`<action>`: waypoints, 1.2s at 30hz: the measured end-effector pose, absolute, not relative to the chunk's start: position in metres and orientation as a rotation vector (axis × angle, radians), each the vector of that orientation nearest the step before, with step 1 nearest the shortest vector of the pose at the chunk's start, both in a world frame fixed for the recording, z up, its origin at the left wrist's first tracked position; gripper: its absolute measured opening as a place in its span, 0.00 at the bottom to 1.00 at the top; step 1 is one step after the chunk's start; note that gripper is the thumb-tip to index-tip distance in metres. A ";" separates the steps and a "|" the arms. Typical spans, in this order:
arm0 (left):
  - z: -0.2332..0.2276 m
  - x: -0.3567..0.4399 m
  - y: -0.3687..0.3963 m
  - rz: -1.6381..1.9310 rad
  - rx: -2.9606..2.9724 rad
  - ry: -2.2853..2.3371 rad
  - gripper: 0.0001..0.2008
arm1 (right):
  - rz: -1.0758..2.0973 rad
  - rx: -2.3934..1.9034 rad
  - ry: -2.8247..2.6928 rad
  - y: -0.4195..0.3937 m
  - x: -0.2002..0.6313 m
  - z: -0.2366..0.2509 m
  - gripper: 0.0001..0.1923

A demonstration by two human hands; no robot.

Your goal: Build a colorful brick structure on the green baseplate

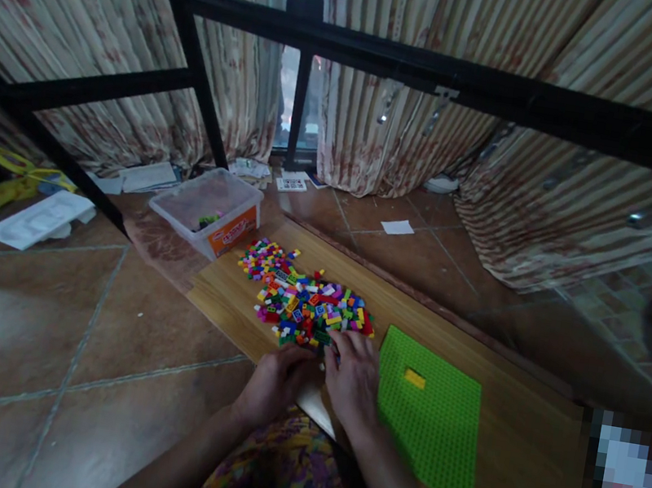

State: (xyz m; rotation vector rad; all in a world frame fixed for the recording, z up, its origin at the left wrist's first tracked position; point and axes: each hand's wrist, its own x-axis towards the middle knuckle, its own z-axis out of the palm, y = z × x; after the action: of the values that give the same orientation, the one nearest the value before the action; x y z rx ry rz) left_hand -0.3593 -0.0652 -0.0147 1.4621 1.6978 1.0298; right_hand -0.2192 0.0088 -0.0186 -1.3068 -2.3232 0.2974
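Observation:
A pile of colourful toy building bricks (317, 302) lies on the wooden board, spreading toward its far left end. My left hand (274, 383) is at the near edge of the pile with its fingers curled together; whatever they may hold is hidden. At the pile's near right side, my right hand (352, 380) reaches over the bricks, fingers bent downward and somewhat apart. Just right of that hand lies a green studded baseplate (433, 426). One yellow brick (414, 378) sits on the baseplate's upper left part.
A clear plastic tub (205, 204) with an orange label and a few bricks inside stands beyond the wooden board (522, 448). Black metal bars (357, 47) cross above, before striped curtains (379, 145). White packaging (38, 219) and a paper (396, 227) lie on the tiled floor.

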 end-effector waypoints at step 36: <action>-0.016 -0.267 -0.036 0.846 1.663 1.372 0.13 | 0.794 -1.742 -1.499 0.008 -0.052 -0.024 0.24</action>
State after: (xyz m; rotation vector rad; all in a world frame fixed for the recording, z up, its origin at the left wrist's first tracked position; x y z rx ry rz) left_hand -0.2670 -0.0360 -0.0164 1.6631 1.3720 0.8461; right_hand -0.0520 0.0080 -0.0242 -1.7418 -1.4990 0.7938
